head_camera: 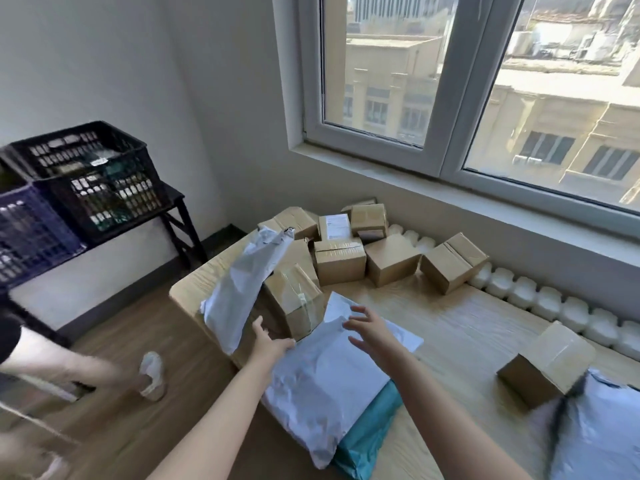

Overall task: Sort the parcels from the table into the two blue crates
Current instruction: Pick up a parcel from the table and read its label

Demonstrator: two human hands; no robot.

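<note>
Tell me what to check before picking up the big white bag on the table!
1. Right grip free: ok, fingers spread above the white bag, holding nothing.
2. Left grip free: ok, fingers straight at the bag's left edge.
3. Taped box clear of the bag: cannot tell, it stands right at the far corner.
4. Teal bag staying put: not ok, it lies under the white bag and may drag along.
5. Way to the blue crate: not ok, another person's leg is in between.
6. Room in the crate: cannot tell.
</note>
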